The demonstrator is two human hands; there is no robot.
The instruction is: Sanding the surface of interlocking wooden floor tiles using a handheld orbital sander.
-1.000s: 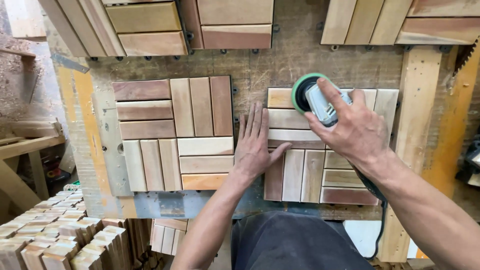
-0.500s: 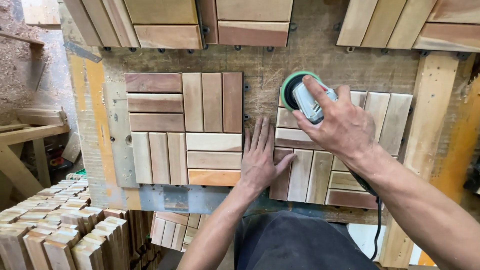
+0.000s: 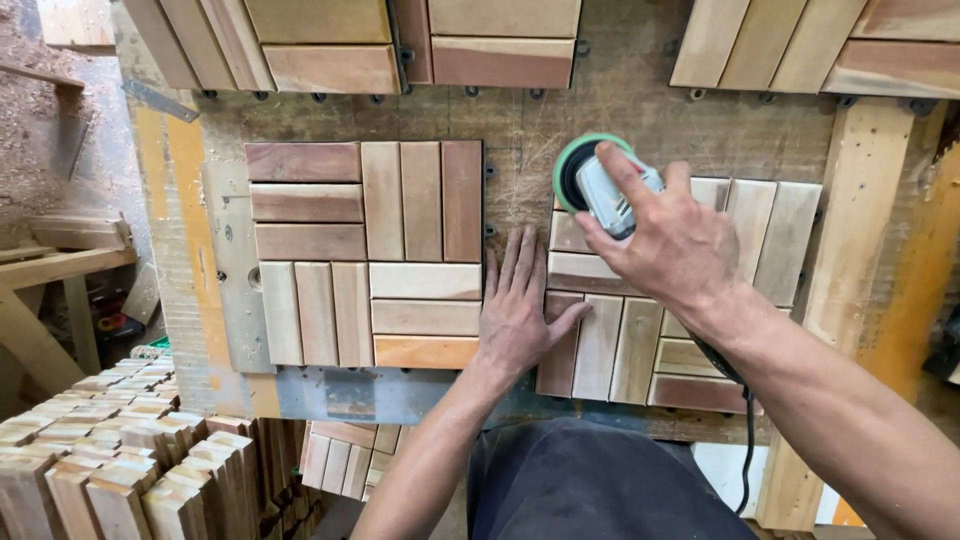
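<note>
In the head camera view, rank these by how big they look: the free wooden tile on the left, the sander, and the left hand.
Largest to smallest:
1. Wooden tile, clearly the biggest.
2. Left hand, flat on the bench and the edge of the other tile.
3. Sander, though the right hand covers part of it, so it may be close to the left hand.

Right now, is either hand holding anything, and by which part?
The right hand holds the sander by its top housing; the left hand only presses flat on the wooden tile.

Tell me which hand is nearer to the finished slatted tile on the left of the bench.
Left. The left hand lies flat beside the tile; the right hand grips the sander farther right.
</note>
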